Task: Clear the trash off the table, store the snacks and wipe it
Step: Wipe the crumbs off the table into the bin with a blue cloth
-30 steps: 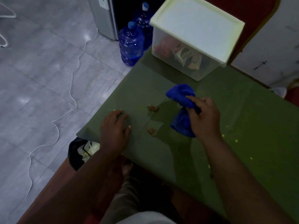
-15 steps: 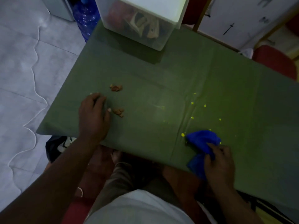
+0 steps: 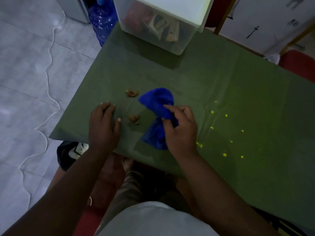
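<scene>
On the green table (image 3: 213,79) my right hand (image 3: 180,130) grips a crumpled blue cloth (image 3: 158,103), which lies on the tabletop near the front edge. My left hand (image 3: 104,123) rests flat on the table by the left corner, fingers apart and holding nothing. Two small heaps of brown crumbs lie between the hands: one (image 3: 131,93) just left of the cloth's far end, the other (image 3: 134,118) beside my left thumb. Several yellow specks (image 3: 225,155) dot the table right of the cloth. A clear lidded box (image 3: 184,46) with snack packets inside stands at the far edge.
A black bin bag (image 3: 66,154) with white trash sits on the floor below the table's left corner. A blue water bottle (image 3: 102,16) stands on the floor beyond the table. A white cable (image 3: 49,79) snakes over the grey tiles. A red chair (image 3: 300,63) is at the right.
My right hand has swept the blue cloth from the front right of the table leftwards to the crumbs. My left hand has stayed flat near the left corner. The camera view has shifted.
</scene>
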